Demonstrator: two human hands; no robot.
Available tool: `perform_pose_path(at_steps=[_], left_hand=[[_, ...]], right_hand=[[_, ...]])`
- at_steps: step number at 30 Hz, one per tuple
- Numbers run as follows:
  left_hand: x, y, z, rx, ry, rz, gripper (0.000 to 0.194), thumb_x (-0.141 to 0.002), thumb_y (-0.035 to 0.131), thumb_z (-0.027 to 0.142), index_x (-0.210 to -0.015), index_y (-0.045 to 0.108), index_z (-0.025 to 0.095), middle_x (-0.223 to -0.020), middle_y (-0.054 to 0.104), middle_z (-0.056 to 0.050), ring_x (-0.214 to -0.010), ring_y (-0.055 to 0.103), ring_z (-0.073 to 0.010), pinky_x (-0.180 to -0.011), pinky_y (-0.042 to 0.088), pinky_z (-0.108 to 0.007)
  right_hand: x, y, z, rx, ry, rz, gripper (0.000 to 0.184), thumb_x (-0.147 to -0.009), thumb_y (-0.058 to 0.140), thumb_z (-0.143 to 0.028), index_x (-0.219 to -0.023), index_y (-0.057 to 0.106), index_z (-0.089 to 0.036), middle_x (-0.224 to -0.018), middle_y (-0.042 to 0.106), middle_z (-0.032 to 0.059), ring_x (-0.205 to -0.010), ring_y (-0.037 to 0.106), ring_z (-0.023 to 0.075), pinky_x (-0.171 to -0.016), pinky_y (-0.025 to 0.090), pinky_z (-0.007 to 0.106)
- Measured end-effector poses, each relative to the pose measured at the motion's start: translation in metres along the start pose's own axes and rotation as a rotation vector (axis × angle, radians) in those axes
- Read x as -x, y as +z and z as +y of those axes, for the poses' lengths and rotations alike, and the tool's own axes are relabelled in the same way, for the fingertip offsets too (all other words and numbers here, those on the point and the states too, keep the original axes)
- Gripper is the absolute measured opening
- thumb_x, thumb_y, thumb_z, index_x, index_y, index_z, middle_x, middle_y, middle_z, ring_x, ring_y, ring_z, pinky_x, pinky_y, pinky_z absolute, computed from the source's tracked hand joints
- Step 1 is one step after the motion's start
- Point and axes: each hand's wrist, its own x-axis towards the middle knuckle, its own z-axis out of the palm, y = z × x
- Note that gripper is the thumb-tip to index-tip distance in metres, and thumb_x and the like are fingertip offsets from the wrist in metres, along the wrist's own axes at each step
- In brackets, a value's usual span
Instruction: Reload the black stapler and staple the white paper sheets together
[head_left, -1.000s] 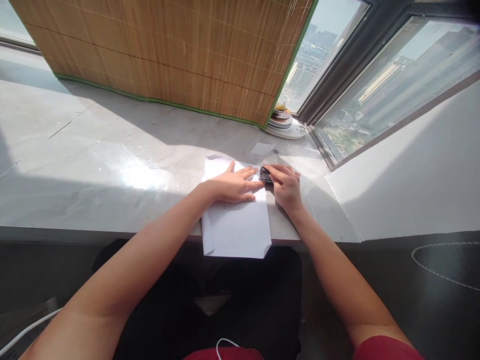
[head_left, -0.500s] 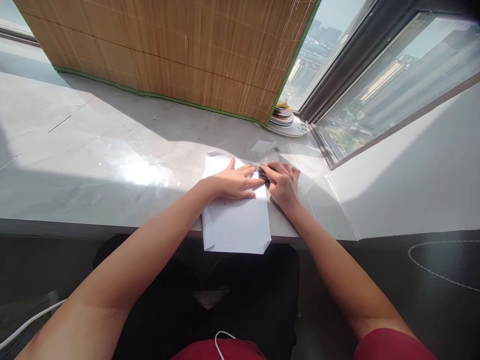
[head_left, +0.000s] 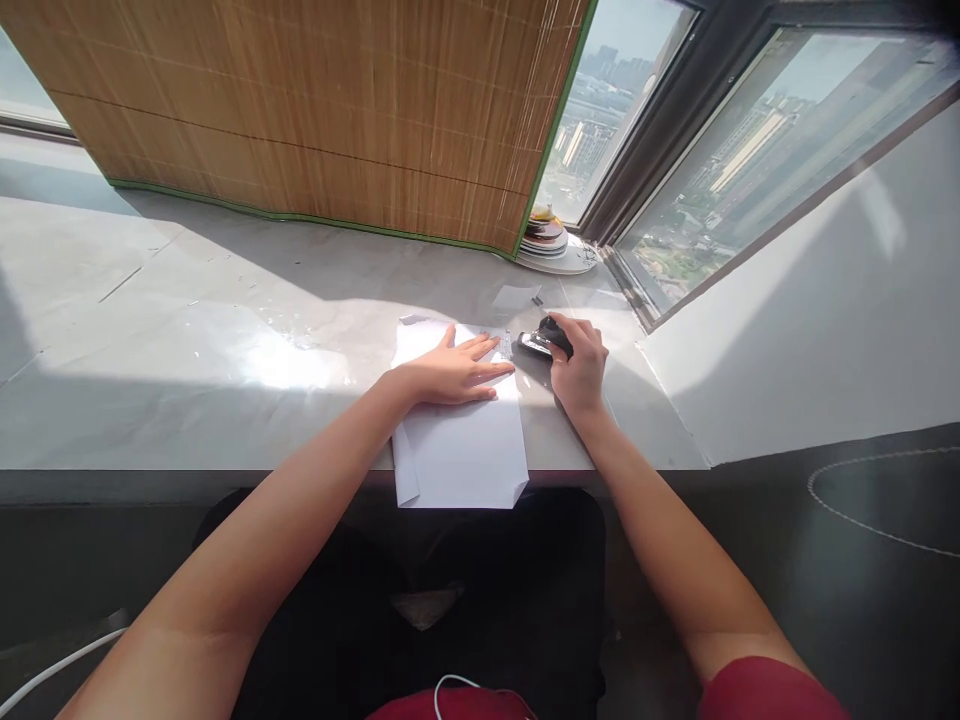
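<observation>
My left hand (head_left: 457, 370) lies flat on a folded sheet of white paper (head_left: 465, 455), fingers spread and pointing right. The paper rests on the grey ledge with its near end hanging over the front edge, and its corners are creased. Small silvery marks, which look like staples (head_left: 504, 345), show at its right edge by my fingertips. Just right of the paper, my right hand (head_left: 581, 365) is closed round a black stapler (head_left: 536, 343). The stapler's front end points left towards the paper, a small gap away from it.
Behind the stapler lie a small pale slip (head_left: 514, 298) and a little dark strip (head_left: 537, 300). Stacked plates (head_left: 555, 250) stand in the window corner. A bamboo blind (head_left: 315, 120) hangs along the back. The white wall (head_left: 795, 300) bounds the ledge (head_left: 187, 420) on the right.
My right hand has drawn the stapler off the paper's right edge, to the right, baring the staple-like marks. My left hand stays flat on the paper. The view has shifted slightly.
</observation>
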Motion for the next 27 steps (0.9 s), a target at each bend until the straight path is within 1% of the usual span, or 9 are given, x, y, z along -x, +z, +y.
perform_pose_path(at_steps=[5,9,13,16,18,21,24,26,27], left_hand=[[0.0,-0.002,0.001,-0.03,-0.026,-0.046,0.069,-0.112,0.045,0.061,-0.174,0.042,0.03,-0.187,0.021,-0.015,-0.174,0.02,-0.038,-0.137,0.003,-0.071],[0.001,-0.003,0.001,-0.047,-0.013,-0.056,0.071,-0.113,0.041,0.06,-0.177,0.036,0.03,-0.187,0.019,-0.016,-0.174,0.018,-0.0362,-0.137,0.002,-0.071],[0.002,-0.004,0.001,-0.04,-0.033,-0.065,0.075,-0.112,0.043,0.063,-0.177,0.034,0.027,-0.187,0.02,-0.016,-0.174,0.018,-0.0352,-0.137,0.0,-0.069],[0.002,-0.006,0.002,0.023,-0.038,-0.028,0.072,-0.11,0.048,0.064,-0.172,0.04,0.028,-0.187,0.023,-0.014,-0.174,0.02,-0.0354,-0.138,0.002,-0.069],[0.002,-0.008,0.0,0.066,-0.085,0.153,0.054,-0.112,0.048,0.056,-0.157,0.054,0.026,-0.18,0.039,-0.014,-0.169,0.031,-0.0344,-0.139,0.006,-0.066],[0.005,-0.013,-0.013,0.099,-0.286,0.679,0.023,-0.112,0.045,0.033,-0.115,0.066,0.023,-0.141,0.069,-0.014,-0.141,0.059,-0.0321,-0.132,0.029,-0.059],[0.013,-0.018,-0.037,0.181,-0.512,1.168,0.022,-0.108,0.052,0.024,-0.086,0.054,0.022,-0.1,0.065,-0.01,-0.108,0.063,-0.0302,-0.111,0.045,-0.05],[0.02,-0.019,-0.053,0.279,-0.593,1.344,0.031,-0.107,0.053,0.023,-0.076,0.046,0.023,-0.084,0.056,-0.005,-0.09,0.056,-0.025,-0.099,0.047,-0.042],[0.023,-0.02,-0.059,0.325,-0.618,1.389,0.035,-0.106,0.053,0.023,-0.073,0.042,0.024,-0.078,0.051,-0.003,-0.082,0.051,-0.0227,-0.092,0.046,-0.038]], right_hand=[[-0.001,0.001,0.006,0.085,0.157,0.048,0.05,-0.092,0.059,-0.016,-0.14,0.068,-0.027,-0.133,0.072,0.0137,-0.124,0.063,0.0364,-0.103,0.049,0.055],[0.001,0.007,0.01,0.125,0.251,0.044,0.048,-0.089,0.069,-0.022,-0.137,0.067,-0.024,-0.134,0.071,0.0167,-0.124,0.061,0.0394,-0.098,0.052,0.056],[-0.002,0.01,0.013,0.043,0.224,0.075,0.034,-0.087,0.068,-0.023,-0.121,0.072,-0.021,-0.119,0.077,0.0159,-0.109,0.068,0.0358,-0.095,0.056,0.053],[-0.005,0.006,-0.001,-0.075,0.157,0.082,0.028,-0.087,0.065,-0.021,-0.114,0.073,-0.021,-0.112,0.08,0.0134,-0.104,0.071,0.0324,-0.096,0.057,0.05],[-0.005,0.001,-0.022,-0.149,0.119,0.093,0.03,-0.087,0.064,-0.02,-0.116,0.073,-0.021,-0.114,0.08,0.0123,-0.104,0.073,0.0305,-0.097,0.058,0.047],[-0.001,-0.002,-0.063,-0.253,0.076,0.023,0.029,-0.088,0.066,-0.019,-0.116,0.074,-0.025,-0.111,0.081,0.0078,-0.1,0.074,0.0275,-0.096,0.058,0.043],[0.006,0.013,-0.103,-0.309,0.024,-0.149,0.027,-0.088,0.07,-0.018,-0.113,0.075,-0.027,-0.107,0.082,0.0039,-0.098,0.073,0.0265,-0.094,0.057,0.041],[0.011,0.03,-0.122,-0.311,-0.001,-0.245,0.03,-0.087,0.069,-0.015,-0.113,0.076,-0.027,-0.11,0.081,0.0041,-0.101,0.073,0.0272,-0.094,0.057,0.04],[0.013,0.039,-0.13,-0.302,-0.005,-0.281,0.031,-0.087,0.069,-0.013,-0.114,0.077,-0.026,-0.113,0.081,0.0049,-0.104,0.072,0.028,-0.093,0.057,0.041]])
